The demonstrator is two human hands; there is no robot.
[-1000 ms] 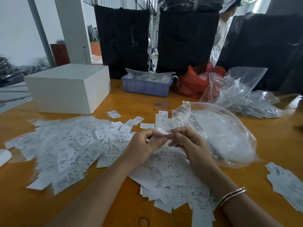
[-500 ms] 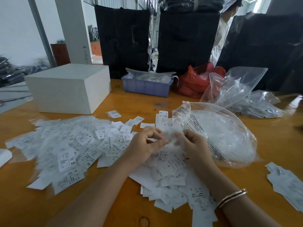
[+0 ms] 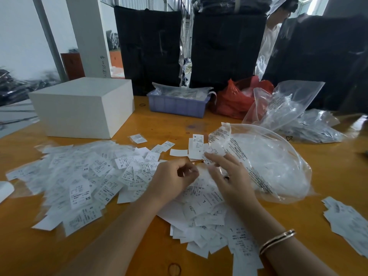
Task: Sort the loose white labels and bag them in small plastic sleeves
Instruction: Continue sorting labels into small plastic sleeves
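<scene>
Loose white labels [image 3: 207,214] lie heaped on the wooden table [image 3: 139,246] under my hands. To the left spreads a wide pile of labels in small clear sleeves [image 3: 79,176], printed XS, S and XL. My left hand [image 3: 173,178] hovers over the heap with fingers curled, pinching a small white label [image 3: 191,171] at the fingertips. My right hand [image 3: 229,176] is beside it, fingers straight and spread, its tips near the labels by the mouth of a large clear bag [image 3: 268,166] of empty sleeves.
A white box [image 3: 83,108] stands at the back left, with a purple crate [image 3: 177,104], a red bag [image 3: 235,98] and more clear bags [image 3: 284,104] behind. Another label stack [image 3: 348,220] lies at the right edge. A person [image 3: 274,26] stands by black garment stacks.
My hands were pinching one piece together; they have parted. The right hand opened and moved forward toward the bag's mouth, while the left kept its fingers curled.
</scene>
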